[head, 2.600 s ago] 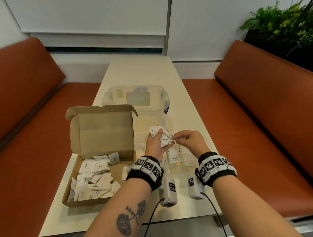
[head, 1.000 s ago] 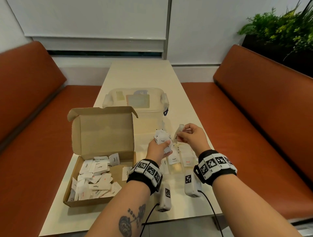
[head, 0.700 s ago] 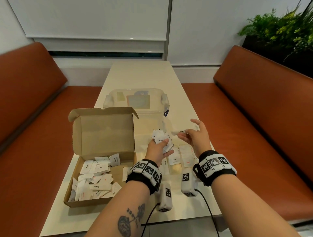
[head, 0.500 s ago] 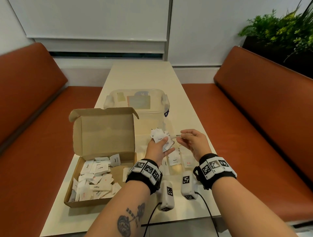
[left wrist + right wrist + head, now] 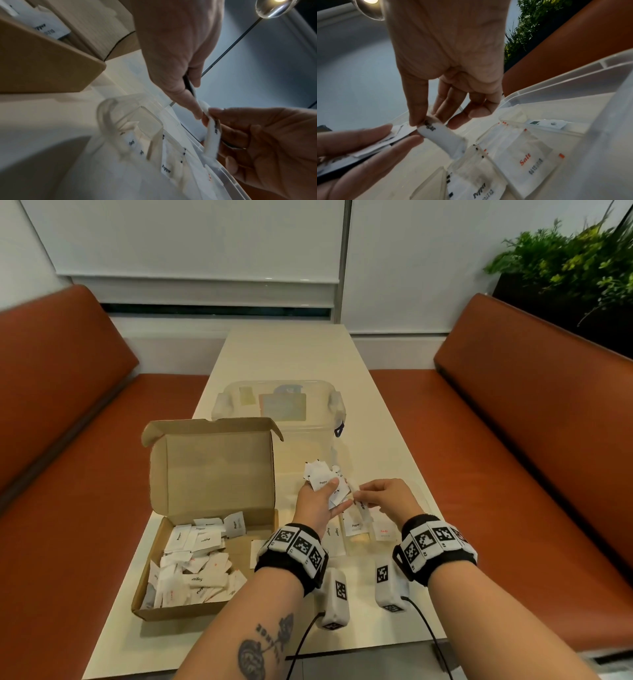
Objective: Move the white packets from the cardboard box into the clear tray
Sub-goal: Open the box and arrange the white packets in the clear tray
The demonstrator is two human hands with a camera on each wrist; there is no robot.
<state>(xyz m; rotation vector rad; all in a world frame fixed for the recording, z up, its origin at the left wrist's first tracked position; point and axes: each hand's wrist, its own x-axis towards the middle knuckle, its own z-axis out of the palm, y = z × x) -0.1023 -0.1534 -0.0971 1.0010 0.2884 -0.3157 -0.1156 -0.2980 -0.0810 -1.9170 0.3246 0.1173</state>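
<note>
My left hand point(image 5: 317, 506) is curled round a fanned bunch of packets point(image 5: 322, 479), thumb pressed on top, held above the clear tray point(image 5: 556, 102) near the right edge of the surface point(image 5: 376, 405). My right hand point(image 5: 383, 498) pinches one packet point(image 5: 441, 136) marked Sugar between thumb and forefinger, the other fingers loosely bent; it hangs over the tray, its top end touching my left fingertips point(image 5: 412, 139). Packets marked Pepper and Salt lie in the tray's compartments. The box point(image 5: 205, 467) stands open at the left edge, many packets inside.
</note>
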